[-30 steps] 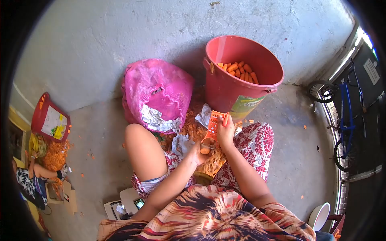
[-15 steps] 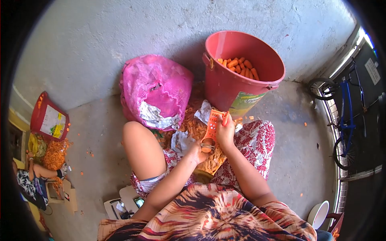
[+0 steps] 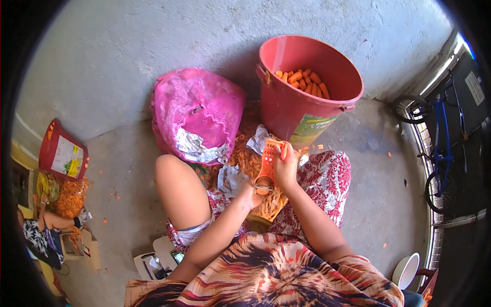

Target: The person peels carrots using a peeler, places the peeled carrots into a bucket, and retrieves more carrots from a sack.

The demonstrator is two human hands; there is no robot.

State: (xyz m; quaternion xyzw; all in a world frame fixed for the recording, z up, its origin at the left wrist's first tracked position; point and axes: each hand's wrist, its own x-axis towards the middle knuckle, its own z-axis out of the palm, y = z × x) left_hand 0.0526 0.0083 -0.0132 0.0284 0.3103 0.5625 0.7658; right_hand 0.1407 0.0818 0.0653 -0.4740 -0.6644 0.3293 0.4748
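Observation:
My right hand [image 3: 286, 168] is wrapped round an orange peeler [image 3: 267, 159], a flat plastic tool with holes and a metal blade at its lower end. My left hand [image 3: 248, 194] is closed on a carrot [image 3: 264, 181], mostly hidden by the fingers and the tool. The blade end lies over the carrot, seemingly against it. Orange peelings [image 3: 245, 159] are heaped below and beyond both hands, between my knees. Crumpled pale paper [image 3: 230, 180] lies just left of the peeler.
A red bucket [image 3: 307, 110] with several peeled carrots [image 3: 303, 79] stands ahead, right of a pink mesh sack [image 3: 204, 97]. At far left, another person's leg [image 3: 56, 220] is near peelings [image 3: 70, 198] and a second red bucket [image 3: 61, 153]. A blue bicycle [image 3: 440, 148] stands at right.
The view has shifted very slightly. Both hands keep nearly the same position, with the peeler still over the carrot. The other person's hand at far left has moved a little.

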